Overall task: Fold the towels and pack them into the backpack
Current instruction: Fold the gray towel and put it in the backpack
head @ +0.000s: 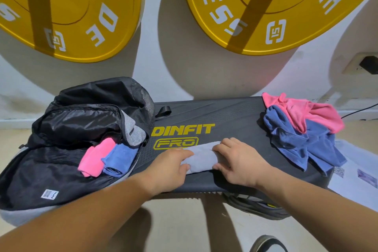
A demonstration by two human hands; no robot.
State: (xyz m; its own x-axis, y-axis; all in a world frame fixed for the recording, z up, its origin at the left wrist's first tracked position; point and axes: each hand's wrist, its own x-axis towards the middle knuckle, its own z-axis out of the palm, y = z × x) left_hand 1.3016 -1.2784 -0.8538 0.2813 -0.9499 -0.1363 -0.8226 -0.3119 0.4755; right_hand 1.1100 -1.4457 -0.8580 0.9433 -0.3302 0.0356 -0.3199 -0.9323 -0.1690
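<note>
1 grey towel (201, 156) between left hand (169, 166) and right hand (238, 162), fingers (222, 145) apparently curled over its ends.

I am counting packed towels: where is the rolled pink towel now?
In the head view, the rolled pink towel lies at left inside the open backpack, beside the rolled blue towel.

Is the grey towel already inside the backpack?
No, the grey towel lies on the black bench, held by the left hand and right hand, outside the backpack.

grey towel (201, 156) rolled on bench, open black backpack (67, 129) holding pink and blue rolls
</note>
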